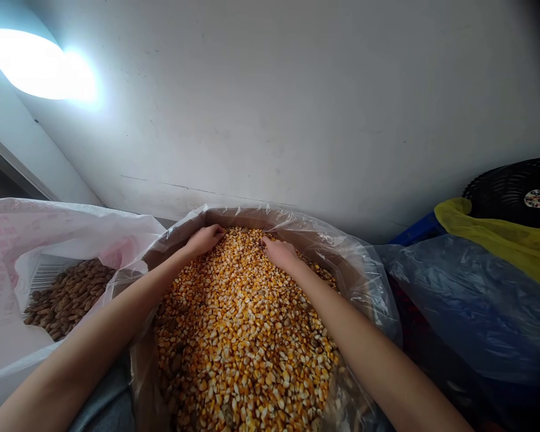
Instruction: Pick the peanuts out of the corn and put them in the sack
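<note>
Loose yellow and orange corn kernels (252, 324) fill a cardboard box lined with a clear plastic bag (369, 270). Both my arms reach over the box to the far part of the heap. My left hand (204, 240) is at the far left of the corn, its fingers curled closed against the kernels. Opposite it, my right hand (279, 252) rests on the corn at the far right, fingers bent inward and pressed together. Whatever lies inside either hand is hidden. A gap with kernels separates the two hands.
On the left, a white sack (0, 270) with pink print holds unshelled peanuts (72, 294). To the right are a bluish plastic bag (468, 300), yellow mesh cloth (490, 234) and a black fan (513, 186). A pale wall (288, 108) stands behind the box.
</note>
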Available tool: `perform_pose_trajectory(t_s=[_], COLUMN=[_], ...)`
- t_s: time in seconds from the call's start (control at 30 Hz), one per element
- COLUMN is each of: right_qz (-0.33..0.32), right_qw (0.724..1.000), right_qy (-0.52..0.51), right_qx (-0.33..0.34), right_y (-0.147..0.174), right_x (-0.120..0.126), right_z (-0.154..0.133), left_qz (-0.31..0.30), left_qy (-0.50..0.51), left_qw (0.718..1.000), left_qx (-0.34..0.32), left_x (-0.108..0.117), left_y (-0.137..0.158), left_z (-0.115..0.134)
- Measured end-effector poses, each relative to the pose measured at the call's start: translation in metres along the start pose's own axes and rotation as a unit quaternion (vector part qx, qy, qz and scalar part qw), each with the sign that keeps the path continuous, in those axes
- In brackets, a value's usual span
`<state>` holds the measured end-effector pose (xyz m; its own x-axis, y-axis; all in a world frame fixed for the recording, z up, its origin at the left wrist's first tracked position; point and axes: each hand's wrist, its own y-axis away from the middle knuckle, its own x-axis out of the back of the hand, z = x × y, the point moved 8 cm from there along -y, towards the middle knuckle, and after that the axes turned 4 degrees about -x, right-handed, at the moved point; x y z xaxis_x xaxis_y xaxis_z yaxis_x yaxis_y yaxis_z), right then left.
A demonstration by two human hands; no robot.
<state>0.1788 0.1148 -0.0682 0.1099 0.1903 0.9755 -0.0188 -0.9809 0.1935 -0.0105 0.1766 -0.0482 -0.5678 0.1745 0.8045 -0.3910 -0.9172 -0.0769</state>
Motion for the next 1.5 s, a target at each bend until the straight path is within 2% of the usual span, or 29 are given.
perform_pose_trajectory(t_s=[0.07, 0.1, 0.13, 0.23, 0.33, 0.4, 0.43, 0.5, 0.57, 0.63, 0.67, 0.7, 0.73, 0.8, 0.83, 0.87, 0.9, 0.93, 0.97, 1.03, 1.1, 1.17, 1.23, 1.27, 1.33, 1.4, 1.47, 1.5], right_qz=[0.004, 0.006, 0.008, 0.012, 0.017, 0.023, 0.027, 0.036, 0.05, 0.048, 0.036, 0.019, -0.004, -0.048, -0.065, -0.078, -0.089, -0.093, -0.09, -0.064, -0.021, 0.033, 0.088, 0.11, 0.128, 0.114, 0.098, 0.098], right_qw=[1.0, 0.999, 0.998, 0.996, 0.996, 0.996, 0.996, 0.996, 0.992, 0.966, 0.931, 0.875, 0.805, 0.671, 0.619, 0.583, 0.562, 0.555, 0.563, 0.611, 0.689, 0.786, 0.878, 0.912, 0.954, 0.974, 0.981, 0.981], right_qy=[-0.025, -0.039, -0.053, -0.086, -0.089, -0.084, -0.084, -0.082, -0.115, -0.255, -0.364, -0.483, -0.593, -0.74, -0.782, -0.809, -0.823, -0.826, -0.822, -0.788, -0.722, -0.615, -0.471, -0.396, -0.268, -0.19, -0.156, -0.157], right_qx=[-0.013, -0.018, -0.022, -0.014, 0.005, 0.014, 0.016, 0.017, 0.01, 0.001, -0.001, -0.001, 0.001, 0.01, 0.013, 0.013, 0.009, 0.001, -0.01, -0.035, -0.054, -0.049, -0.009, 0.015, 0.049, 0.057, 0.056, 0.053], right_y=[-0.003, -0.005, -0.006, -0.009, -0.006, -0.002, -0.001, -0.001, -0.003, -0.006, -0.007, -0.008, -0.008, -0.006, -0.004, -0.003, -0.002, -0.001, -0.001, -0.004, -0.008, -0.014, -0.019, -0.022, -0.028, -0.034, -0.037, -0.038], right_x=[0.0, 0.001, 0.002, 0.004, 0.003, 0.001, 0.0, -0.001, 0.003, 0.01, 0.012, 0.015, 0.017, 0.021, 0.023, 0.023, 0.023, 0.021, 0.018, 0.012, 0.009, 0.015, 0.027, 0.033, 0.039, 0.035, 0.028, 0.026], right_z=[0.007, 0.011, 0.014, 0.019, 0.013, 0.006, 0.003, 0.0, 0.003, 0.009, 0.012, 0.014, 0.013, 0.007, 0.003, -0.001, -0.004, -0.007, -0.009, -0.008, -0.004, -0.002, -0.008, -0.013, -0.024, -0.032, -0.036, -0.036], left_qz=[0.034, 0.039, 0.033, -0.022, -0.07, -0.09, -0.098, -0.108, -0.107, -0.095, -0.088, -0.081, -0.074, -0.055, -0.043, -0.03, -0.014, 0.002, 0.019, 0.044, 0.05, 0.04, 0.032, 0.035, 0.048, 0.047, 0.007, -0.027], left_qy=[0.167, 0.264, 0.362, 0.589, 0.721, 0.78, 0.799, 0.817, 0.816, 0.8, 0.787, 0.771, 0.752, 0.7, 0.661, 0.611, 0.551, 0.484, 0.418, 0.314, 0.26, 0.233, 0.216, 0.212, 0.22, 0.258, 0.348, 0.415], left_qw=[0.985, 0.963, 0.929, 0.797, 0.673, 0.605, 0.58, 0.554, 0.554, 0.578, 0.595, 0.616, 0.639, 0.694, 0.731, 0.775, 0.822, 0.867, 0.904, 0.948, 0.964, 0.972, 0.976, 0.977, 0.974, 0.965, 0.937, 0.908], left_qx=[0.025, 0.044, 0.067, 0.132, 0.149, 0.132, 0.123, 0.116, 0.124, 0.134, 0.138, 0.142, 0.146, 0.158, 0.161, 0.157, 0.143, 0.12, 0.09, 0.031, -0.001, -0.008, -0.006, -0.004, -0.002, 0.003, 0.03, 0.053], left_x=[0.005, 0.005, 0.003, -0.009, -0.013, -0.01, -0.008, -0.007, -0.007, -0.009, -0.01, -0.011, -0.012, -0.014, -0.014, -0.014, -0.011, -0.008, -0.005, -0.001, -0.003, -0.008, -0.013, -0.013, -0.011, -0.008, -0.009, -0.013], left_y=[-0.001, -0.002, -0.002, 0.0, 0.004, 0.006, 0.007, 0.008, 0.008, 0.007, 0.007, 0.006, 0.005, 0.004, 0.004, 0.002, 0.0, -0.003, -0.006, -0.012, -0.016, -0.02, -0.021, -0.021, -0.019, -0.015, -0.011, -0.009], left_z=[-0.004, -0.005, -0.006, 0.0, 0.013, 0.021, 0.024, 0.027, 0.026, 0.024, 0.022, 0.021, 0.019, 0.015, 0.012, 0.011, 0.01, 0.011, 0.014, 0.022, 0.028, 0.029, 0.029, 0.028, 0.027, 0.026, 0.025, 0.024])
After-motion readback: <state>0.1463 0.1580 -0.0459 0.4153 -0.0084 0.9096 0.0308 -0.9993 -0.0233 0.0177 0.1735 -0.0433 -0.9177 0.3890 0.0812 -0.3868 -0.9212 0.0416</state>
